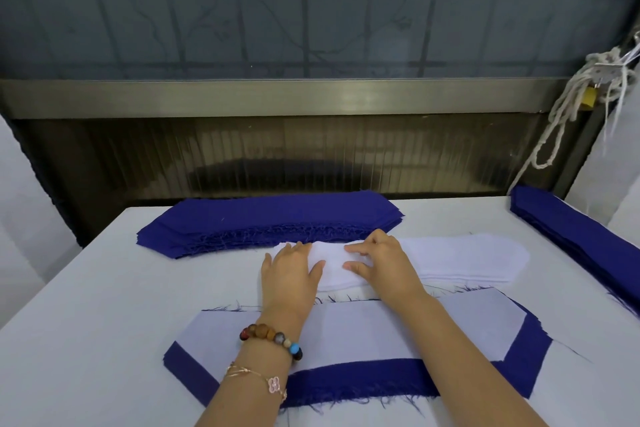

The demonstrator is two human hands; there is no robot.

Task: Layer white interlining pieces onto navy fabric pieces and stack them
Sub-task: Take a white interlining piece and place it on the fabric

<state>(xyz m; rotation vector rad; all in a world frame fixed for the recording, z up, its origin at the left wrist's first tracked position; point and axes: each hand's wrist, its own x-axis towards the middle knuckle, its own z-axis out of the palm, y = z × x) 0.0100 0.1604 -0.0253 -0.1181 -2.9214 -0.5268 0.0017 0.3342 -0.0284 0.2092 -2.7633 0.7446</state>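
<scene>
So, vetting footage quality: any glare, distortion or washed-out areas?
Head view: fisheye slightly bends the brushed metal sill and white table edges; soft glare on the sill; even light, faint shadows; the white interlining stack barely separates from the table.

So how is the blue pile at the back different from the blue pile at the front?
The back pile is bare navy on top; the near pile wears a white piece. Nothing covers the back pile; arms cross over the near pile. Both are long, slant-ended and frayed.
</scene>
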